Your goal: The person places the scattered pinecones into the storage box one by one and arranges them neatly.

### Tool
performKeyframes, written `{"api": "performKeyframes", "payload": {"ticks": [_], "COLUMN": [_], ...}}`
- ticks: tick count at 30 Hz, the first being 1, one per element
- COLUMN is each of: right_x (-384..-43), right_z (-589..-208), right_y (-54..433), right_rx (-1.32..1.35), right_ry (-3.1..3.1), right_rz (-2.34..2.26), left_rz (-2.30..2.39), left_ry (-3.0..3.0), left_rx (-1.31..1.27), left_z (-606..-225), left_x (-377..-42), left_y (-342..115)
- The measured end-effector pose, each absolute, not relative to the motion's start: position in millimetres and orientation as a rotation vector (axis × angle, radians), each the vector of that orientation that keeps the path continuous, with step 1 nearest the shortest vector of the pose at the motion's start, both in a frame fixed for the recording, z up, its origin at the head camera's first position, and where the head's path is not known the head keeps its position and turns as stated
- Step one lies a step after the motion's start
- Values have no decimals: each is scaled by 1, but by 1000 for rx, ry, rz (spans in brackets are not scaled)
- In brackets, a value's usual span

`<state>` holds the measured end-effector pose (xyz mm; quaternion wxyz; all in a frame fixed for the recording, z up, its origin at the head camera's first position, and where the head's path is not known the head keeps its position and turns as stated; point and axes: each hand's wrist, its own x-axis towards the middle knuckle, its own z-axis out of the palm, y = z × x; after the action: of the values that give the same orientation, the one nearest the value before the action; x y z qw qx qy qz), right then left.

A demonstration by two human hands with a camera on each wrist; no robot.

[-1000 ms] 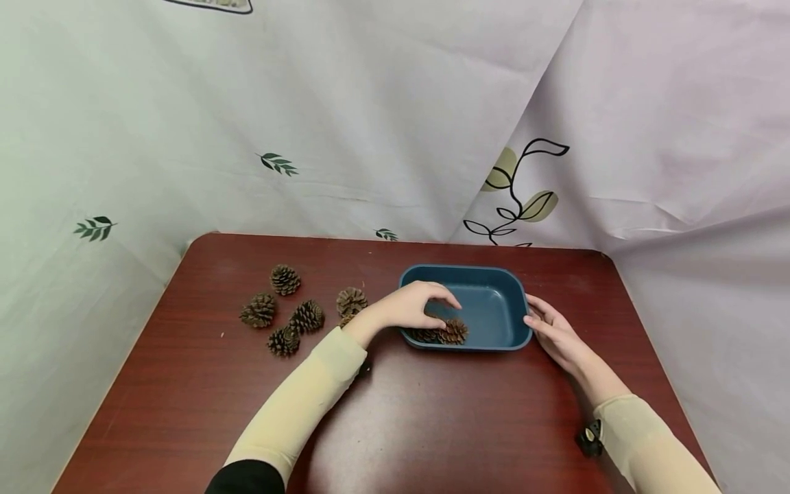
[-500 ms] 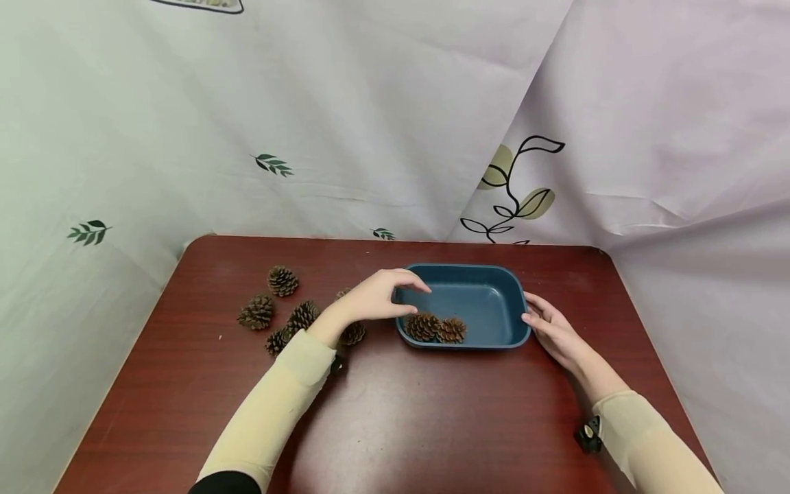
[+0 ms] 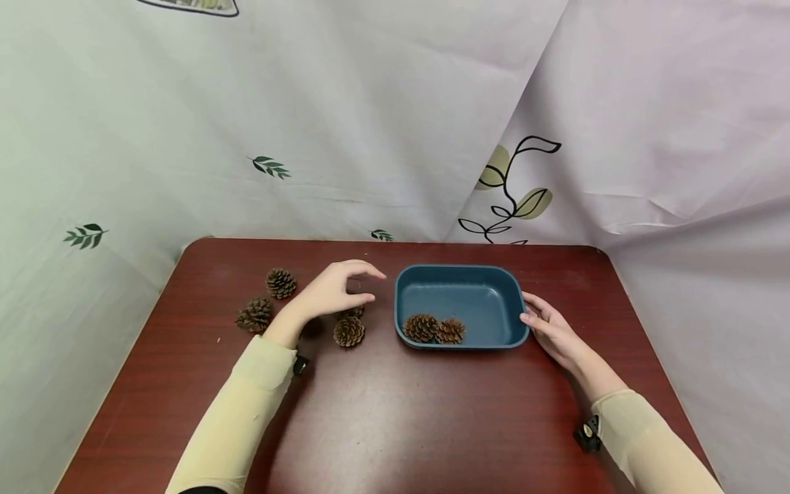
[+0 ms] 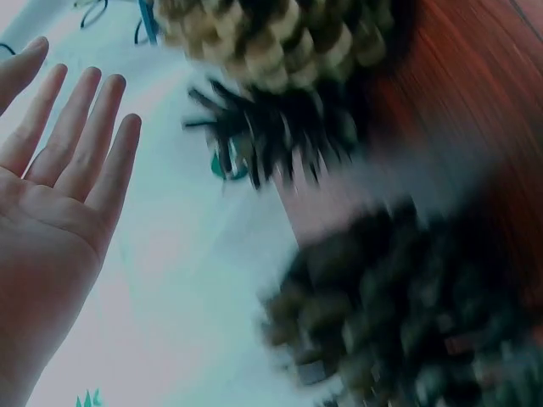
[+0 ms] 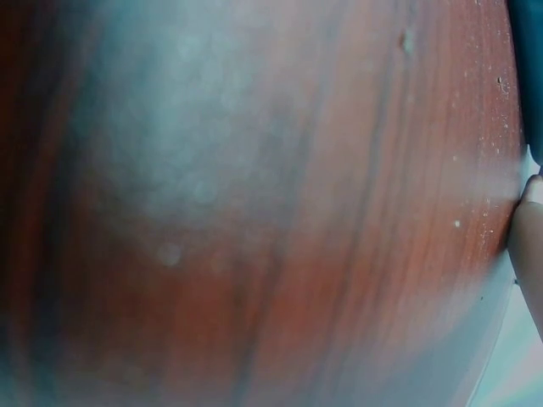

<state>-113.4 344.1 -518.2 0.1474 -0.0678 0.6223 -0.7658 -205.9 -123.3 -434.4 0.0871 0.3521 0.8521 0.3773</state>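
In the head view my left hand (image 3: 330, 291) hovers over the loose pine cones left of the container, thumb and fingers spread apart with nothing between them. Its wrist view shows the bare palm (image 4: 55, 203) beside a close, blurred pine cone (image 4: 399, 314). My right hand (image 3: 552, 333) holds the right end of a blue rectangular container (image 3: 459, 346), thumb at the rim and fingers along the outer wall. Two brown pine cones, a left one (image 3: 421, 328) and a right one (image 3: 450, 331), lie in its near left corner. Another pine cone (image 3: 349, 331) sits below my left hand.
Two more pine cones, an upper one (image 3: 280, 283) and a lower one (image 3: 254, 315), lie at the left on the reddish-brown table (image 3: 395, 418). Others are partly hidden under my left hand and wrist. A patterned white cloth (image 3: 345, 123) hangs behind the table's far edge.
My left hand has come out of the container and moved left over the loose pine cones, leaving the two cones inside in view. My right hand stays at the container's end.
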Motion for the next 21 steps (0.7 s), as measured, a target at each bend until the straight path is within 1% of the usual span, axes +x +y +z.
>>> {"api": "performKeyframes", "payload": {"ticks": [8, 21], "right_x": [-114, -114], "right_z": [-521, -521], "right_y": [345, 346], "right_rx": [-200, -219], "right_ry": [1797, 1799], "right_rz": [-2191, -2188], "left_rz": [1171, 1227], "left_ry": [2625, 2751], "left_rx": [940, 692], "left_z": [-428, -433], "left_x": [-205, -203], "left_y": [-161, -222]}}
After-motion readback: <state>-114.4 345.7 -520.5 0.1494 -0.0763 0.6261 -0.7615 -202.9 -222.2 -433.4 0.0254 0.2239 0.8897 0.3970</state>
